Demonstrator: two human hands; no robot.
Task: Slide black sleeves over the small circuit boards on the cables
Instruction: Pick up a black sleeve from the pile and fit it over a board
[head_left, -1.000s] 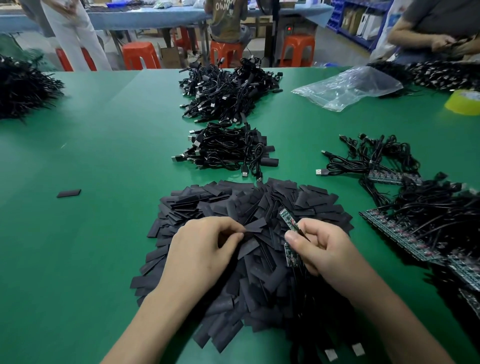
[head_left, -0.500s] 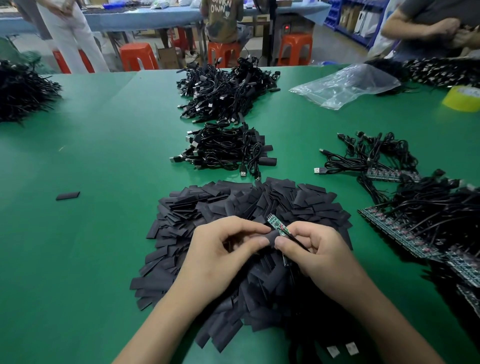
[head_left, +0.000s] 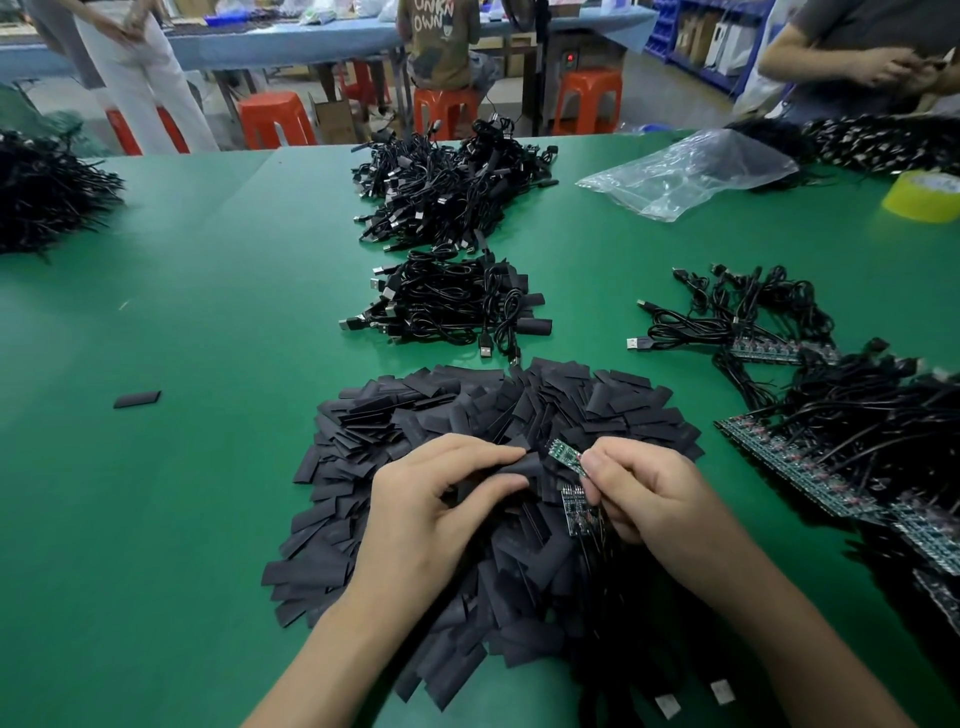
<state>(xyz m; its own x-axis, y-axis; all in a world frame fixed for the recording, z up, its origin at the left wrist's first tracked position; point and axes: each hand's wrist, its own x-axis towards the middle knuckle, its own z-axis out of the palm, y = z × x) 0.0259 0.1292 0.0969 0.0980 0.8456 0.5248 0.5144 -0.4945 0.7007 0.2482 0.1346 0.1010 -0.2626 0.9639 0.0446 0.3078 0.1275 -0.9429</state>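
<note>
Head view: over the pile of black sleeves (head_left: 457, 410), our left hand (head_left: 431, 512) pinches one sleeve (head_left: 511, 470) and our right hand (head_left: 657, 493) pinches a circuit board (head_left: 566, 456), its tip just beside the sleeve. If the flat sleeve mouth is not opened, we think the board corner may catch its edge.
</note>
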